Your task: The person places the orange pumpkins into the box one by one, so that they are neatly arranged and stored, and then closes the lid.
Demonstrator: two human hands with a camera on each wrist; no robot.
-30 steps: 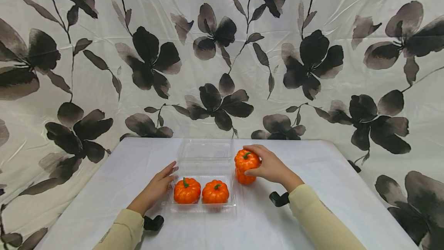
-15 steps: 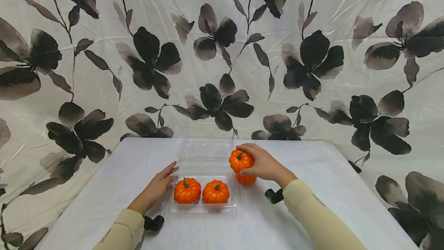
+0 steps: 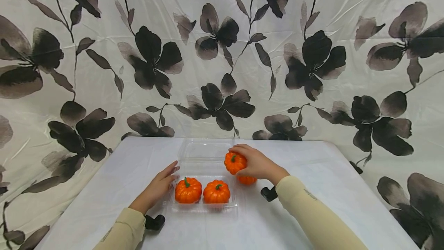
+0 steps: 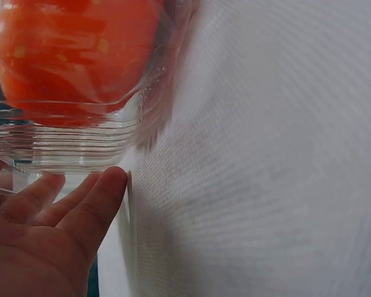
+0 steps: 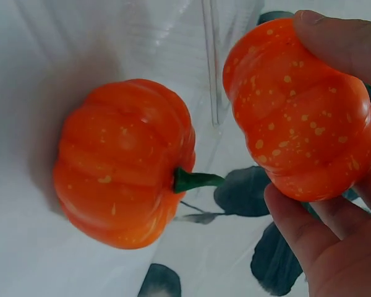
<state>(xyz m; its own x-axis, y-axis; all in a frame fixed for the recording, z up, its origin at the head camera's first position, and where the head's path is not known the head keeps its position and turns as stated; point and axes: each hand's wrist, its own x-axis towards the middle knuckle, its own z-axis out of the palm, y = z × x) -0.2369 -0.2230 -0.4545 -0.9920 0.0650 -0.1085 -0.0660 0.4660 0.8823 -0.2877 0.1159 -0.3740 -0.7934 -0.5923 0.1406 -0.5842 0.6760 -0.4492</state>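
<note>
My right hand (image 3: pixel 258 164) grips a small orange toy pumpkin (image 3: pixel 234 162) between thumb and fingers, raised near the right side of a clear plastic clamshell box (image 3: pixel 222 205). Yellow specks cover the held pumpkin in the right wrist view. Below it, another toy pumpkin (image 5: pixel 123 167) with a green stem sits on the table, partly hidden in the head view. Two more pumpkins, one on the left (image 3: pixel 188 190) and one on the right (image 3: pixel 216 192), fill the box's front part. My left hand (image 3: pixel 157 188) has its fingers extended, fingertips right at the box's left wall.
The box's clear lid (image 3: pixel 206 151) lies folded back toward the table's far edge. A white cloth covers the table (image 3: pixel 295 219). Behind it hangs a floral-patterned curtain (image 3: pixel 263 88). Each wrist carries a black camera mount.
My right hand has carried its pumpkin left, from above the pumpkin on the table toward the box's right edge. The left hand stays in place at the box.
</note>
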